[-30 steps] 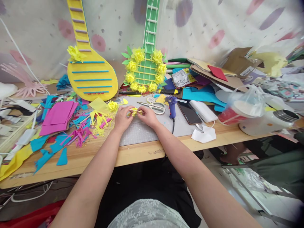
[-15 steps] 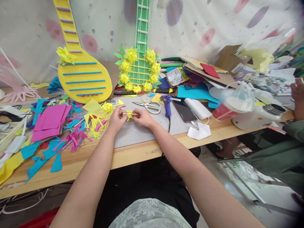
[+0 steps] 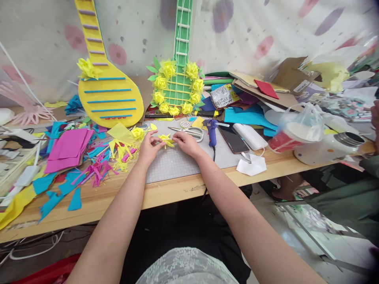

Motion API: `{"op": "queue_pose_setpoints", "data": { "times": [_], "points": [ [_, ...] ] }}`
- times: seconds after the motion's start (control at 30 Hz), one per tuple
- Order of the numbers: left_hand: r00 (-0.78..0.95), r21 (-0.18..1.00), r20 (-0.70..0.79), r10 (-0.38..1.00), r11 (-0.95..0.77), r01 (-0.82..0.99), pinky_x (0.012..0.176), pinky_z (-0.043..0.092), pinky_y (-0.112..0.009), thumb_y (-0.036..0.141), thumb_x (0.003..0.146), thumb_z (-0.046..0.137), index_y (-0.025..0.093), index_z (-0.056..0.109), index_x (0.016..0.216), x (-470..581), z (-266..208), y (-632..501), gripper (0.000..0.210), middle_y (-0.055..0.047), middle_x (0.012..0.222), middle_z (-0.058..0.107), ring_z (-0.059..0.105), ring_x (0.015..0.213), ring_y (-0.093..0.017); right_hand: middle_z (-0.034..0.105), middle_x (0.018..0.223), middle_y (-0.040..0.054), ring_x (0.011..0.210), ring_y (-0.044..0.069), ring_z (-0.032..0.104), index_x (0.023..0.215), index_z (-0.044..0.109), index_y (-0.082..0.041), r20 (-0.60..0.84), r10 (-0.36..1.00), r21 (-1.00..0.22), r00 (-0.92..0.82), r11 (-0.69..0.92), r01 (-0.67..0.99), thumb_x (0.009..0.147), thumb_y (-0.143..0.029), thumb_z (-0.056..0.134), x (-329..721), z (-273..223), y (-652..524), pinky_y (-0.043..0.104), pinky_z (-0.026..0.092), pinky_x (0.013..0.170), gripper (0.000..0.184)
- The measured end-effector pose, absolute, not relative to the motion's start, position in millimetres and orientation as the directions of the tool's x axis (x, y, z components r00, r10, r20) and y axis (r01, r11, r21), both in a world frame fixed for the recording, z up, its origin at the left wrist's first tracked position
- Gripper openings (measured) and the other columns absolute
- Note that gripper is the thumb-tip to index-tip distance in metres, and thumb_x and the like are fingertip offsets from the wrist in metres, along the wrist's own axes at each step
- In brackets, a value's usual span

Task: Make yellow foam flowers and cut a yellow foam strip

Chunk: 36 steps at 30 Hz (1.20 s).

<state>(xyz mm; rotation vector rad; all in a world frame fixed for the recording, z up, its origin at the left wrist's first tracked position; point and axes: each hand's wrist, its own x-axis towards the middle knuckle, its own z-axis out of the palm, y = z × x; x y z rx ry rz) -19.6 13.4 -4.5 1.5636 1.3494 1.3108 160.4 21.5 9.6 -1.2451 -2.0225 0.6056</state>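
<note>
Over the grey cutting mat (image 3: 174, 167) my left hand (image 3: 149, 150) pinches a small yellow paper flower (image 3: 166, 140) with pointed petals. My right hand (image 3: 187, 144) is at the flower's right side, thumb and finger pressed together. What sits between those right fingertips is too small to make out. Just behind the hands lie scissors (image 3: 197, 135) and a white round disc (image 3: 185, 124). A finished yellow paper rose (image 3: 137, 133) rests left of my left hand, beside yellow paper scraps (image 3: 120, 152).
A purple glue gun (image 3: 212, 134), phone (image 3: 232, 138) and white power bank (image 3: 250, 136) lie to the right. Yellow (image 3: 111, 96) and green (image 3: 180, 85) paper instruments lean at the back. Magenta sheets (image 3: 69, 150) lie left. A cup (image 3: 293, 136), metal-mouthed bottle (image 3: 328, 146) and another person's sleeve (image 3: 343, 189) are at right.
The view has shifted slightly, so the scene sits further right. The thin stick that spanned between my hands no longer shows clearly, and the flower's petals look more spread.
</note>
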Motion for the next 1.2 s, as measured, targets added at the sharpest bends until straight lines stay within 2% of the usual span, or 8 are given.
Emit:
{"op": "queue_pose_setpoints", "data": {
  "times": [0.33,0.5,0.63,0.8,0.9,1.0,1.1,1.2],
  "points": [
    [-0.024,0.899,0.317,0.948,-0.292,0.327,0.073,0.042,-0.030,0.023,0.065,0.072,0.022,0.054,0.103,-21,-10,14,0.042,0.002,0.073,0.062,0.059,0.072,-0.014,0.064,0.088,0.0035,0.078,0.015,0.053,0.085,0.060,-0.019,0.274,0.904,-0.561,-0.329,0.428,0.709,0.089,-0.032,0.040,153,12,14,0.025,0.032,0.066,0.025],
    [-0.046,0.813,0.417,0.908,-0.350,0.465,0.072,0.043,-0.030,0.024,0.069,0.070,0.022,0.057,0.098,-20,-6,8,0.032,-0.001,0.078,0.063,0.056,0.082,-0.016,0.064,0.082,0.0036,0.074,0.014,0.053,0.078,0.060,-0.018,0.294,0.897,-0.494,-0.331,0.439,0.751,0.090,-0.035,0.039,150,15,10,0.025,0.028,0.062,0.030],
    [-0.048,0.734,0.497,0.867,-0.390,0.556,0.071,0.044,-0.030,0.018,0.068,0.071,0.021,0.058,0.095,-17,3,1,0.031,-0.003,0.085,0.064,0.053,0.089,-0.018,0.064,0.078,0.0027,0.072,0.013,0.052,0.075,0.060,-0.018,0.298,0.893,-0.484,-0.337,0.446,0.753,0.090,-0.034,0.040,148,17,8,0.025,0.026,0.060,0.029],
    [0.023,0.691,0.505,0.863,-0.419,0.589,0.079,0.044,-0.033,0.015,0.072,0.066,0.022,0.059,0.093,-16,6,-2,0.024,-0.003,0.084,0.064,0.052,0.090,-0.019,0.062,0.072,0.0019,0.068,0.013,0.051,0.071,0.060,-0.019,0.295,0.898,-0.493,-0.327,0.436,0.753,0.089,-0.035,0.041,148,16,9,0.026,0.024,0.058,0.031],
    [0.026,0.684,0.505,0.863,-0.418,0.597,0.082,0.042,-0.035,0.018,0.073,0.066,0.022,0.059,0.093,-16,6,-2,0.021,-0.003,0.082,0.064,0.052,0.089,-0.020,0.063,0.076,0.0042,0.074,0.016,0.052,0.072,0.060,-0.019,0.357,0.882,-0.467,-0.307,0.453,0.760,0.089,-0.038,0.042,148,13,10,0.026,0.028,0.061,0.032],
    [0.029,0.675,0.502,0.864,-0.412,0.611,0.082,0.042,-0.036,0.019,0.073,0.066,0.022,0.058,0.092,-16,6,-3,0.021,-0.003,0.080,0.064,0.053,0.088,-0.021,0.063,0.084,0.0064,0.082,0.018,0.053,0.081,0.059,-0.018,0.427,0.857,-0.448,-0.289,0.479,0.755,0.089,-0.032,0.042,146,10,13,0.028,0.032,0.069,0.024],
    [0.042,0.661,0.507,0.861,-0.420,0.622,0.082,0.041,-0.036,0.019,0.073,0.067,0.022,0.057,0.093,-17,6,-3,0.022,-0.003,0.081,0.065,0.053,0.088,-0.021,0.063,0.086,0.0069,0.080,0.018,0.052,0.085,0.056,-0.017,0.421,0.853,-0.465,-0.308,0.495,0.734,0.089,-0.026,0.039,143,9,15,0.028,0.033,0.072,0.019],
    [0.048,0.655,0.512,0.858,-0.425,0.625,0.083,0.040,-0.037,0.020,0.073,0.067,0.022,0.057,0.094,-17,6,-3,0.024,-0.003,0.082,0.065,0.053,0.089,-0.021,0.062,0.085,0.0067,0.079,0.018,0.053,0.085,0.054,-0.017,0.397,0.856,-0.479,-0.332,0.502,0.720,0.090,-0.026,0.038,140,9,14,0.028,0.033,0.071,0.019]
  ]
}}
